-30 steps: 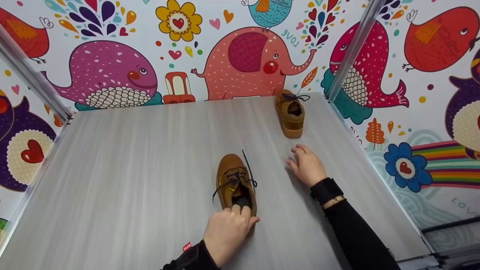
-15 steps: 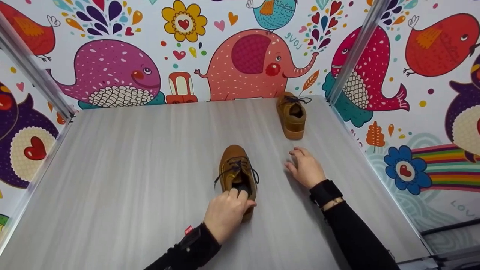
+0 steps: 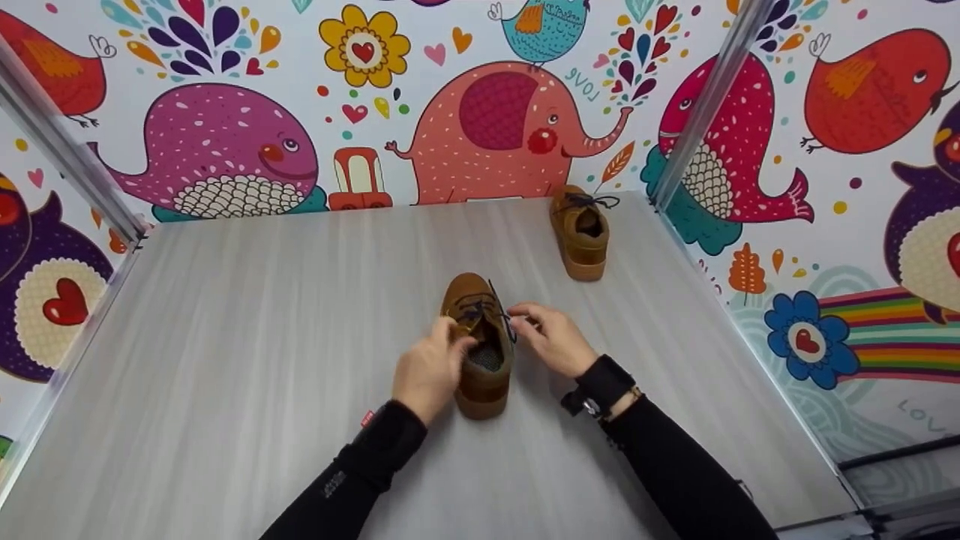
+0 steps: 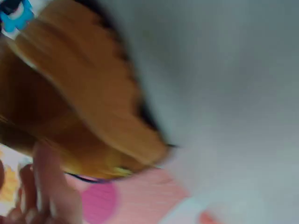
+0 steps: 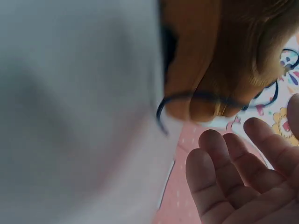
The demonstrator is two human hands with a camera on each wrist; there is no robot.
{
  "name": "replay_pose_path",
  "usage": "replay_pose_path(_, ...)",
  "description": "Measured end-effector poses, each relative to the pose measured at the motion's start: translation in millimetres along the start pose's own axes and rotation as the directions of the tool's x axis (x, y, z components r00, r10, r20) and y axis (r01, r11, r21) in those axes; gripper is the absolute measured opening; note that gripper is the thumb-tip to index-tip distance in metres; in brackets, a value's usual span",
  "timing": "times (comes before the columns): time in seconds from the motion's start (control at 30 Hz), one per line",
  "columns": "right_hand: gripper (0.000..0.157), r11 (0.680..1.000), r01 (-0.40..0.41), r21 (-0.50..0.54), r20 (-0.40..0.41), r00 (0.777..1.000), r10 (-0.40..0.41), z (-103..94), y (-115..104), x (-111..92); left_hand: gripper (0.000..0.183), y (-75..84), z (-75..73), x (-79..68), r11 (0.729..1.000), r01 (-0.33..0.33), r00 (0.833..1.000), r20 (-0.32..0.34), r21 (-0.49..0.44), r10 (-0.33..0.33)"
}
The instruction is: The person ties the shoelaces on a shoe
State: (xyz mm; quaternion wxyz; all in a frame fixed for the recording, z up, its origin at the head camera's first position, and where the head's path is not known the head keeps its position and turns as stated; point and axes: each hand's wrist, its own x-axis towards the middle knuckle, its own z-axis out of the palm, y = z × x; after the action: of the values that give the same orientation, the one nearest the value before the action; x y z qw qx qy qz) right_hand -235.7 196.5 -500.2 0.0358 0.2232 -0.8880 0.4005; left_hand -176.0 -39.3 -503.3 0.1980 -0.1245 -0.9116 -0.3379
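A brown lace-up shoe [image 3: 481, 396] rests on its sole at mid-floor, toe facing the back wall, its dark laces [image 3: 474, 307] loosely tied. My left hand [image 3: 426, 376] is at its left side, thumb over the opening and forefinger by the laces. In the blurred left wrist view, straight fingers [image 4: 50, 179] lie along the side of the shoe. On the other side, my right hand [image 3: 556, 341] has its fingertips close to a lace loop. The right wrist view shows these fingers spread beside the shoe [image 5: 233, 56], holding nothing, with a lace end [image 5: 187, 94] hanging out.
A matching brown shoe [image 3: 581, 240] stands at the back right, toe against the wall. Printed panels [image 3: 360, 112] with cartoon animals enclose the pale wood-look surface [image 3: 262, 337], and metal posts [image 3: 709, 105] stand at the back corners.
The near shoe has slid away from me, toward the back wall. My left hand has let go of its heel and moved up to the laces; my right hand has come left to the shoe.
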Motion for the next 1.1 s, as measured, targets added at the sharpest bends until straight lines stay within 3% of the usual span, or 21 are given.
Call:
replay_pose_path(0.07,0.028,1.000,-0.013,0.021,0.013,1.000,0.012,4.3,-4,2,0.033,-13.8,-1.3,6.7,0.995,0.100,0.995,0.019,-0.022,-0.100)
replay_pose_path(0.13,0.024,0.998,-0.032,0.050,0.022,0.999,0.031,6.9,-6,2,0.028,-25.3,-3.3,10.8,0.989,0.145,0.988,0.048,-0.026,-0.144)
replay_pose_path(0.27,0.017,0.995,-0.055,0.086,0.025,0.998,0.053,5.7,-7,-2,0.015,-41.8,-9.3,12.0,0.979,0.180,0.976,0.140,-0.096,-0.166)
replay_pose_path(0.4,0.016,0.996,-0.036,0.086,0.026,0.999,0.034,-3.6,-3,-10,0.014,-56.9,-26.2,11.1,0.961,0.215,0.965,0.190,-0.175,-0.181)
replay_pose_path(0.57,0.019,0.999,-0.006,0.040,0.023,1.000,0.006,-19.6,7,-20,0.013,-78.6,-61.6,5.6,0.961,0.178,0.980,0.127,-0.212,-0.154)
replay_pose_path(0.7,0.015,0.998,0.051,-0.035,-0.002,0.999,-0.051,-30.9,12,-23,0.013,-88.9,-86.1,-2.1,0.986,0.107,0.991,0.096,-0.125,-0.095)
replay_pose_path(0.8,0.012,0.987,0.078,-0.139,-0.088,0.992,-0.091,-35.1,11,-22,0.012,-91.0,-90.3,-2.8,0.997,0.071,0.994,0.085,-0.034,-0.068)
replay_pose_path(0.97,0.014,0.940,0.015,-0.341,-0.259,0.960,-0.109,-26.6,6,-14,0.011,-88.8,-74.7,7.1,0.980,0.092,0.994,-0.075,0.176,-0.079)
replay_pose_path(1.03,0.018,0.947,-0.029,-0.320,-0.260,0.964,-0.058,-21.5,3,-9,0.013,-83.6,-65.3,11.4,0.956,0.111,0.989,-0.128,0.273,-0.078)
replay_pose_path(1.1,0.021,0.976,-0.078,-0.201,-0.225,0.974,0.032,-17.7,0,-5,0.019,-73.6,-56.3,15.5,0.934,0.133,0.987,-0.130,0.332,-0.094)
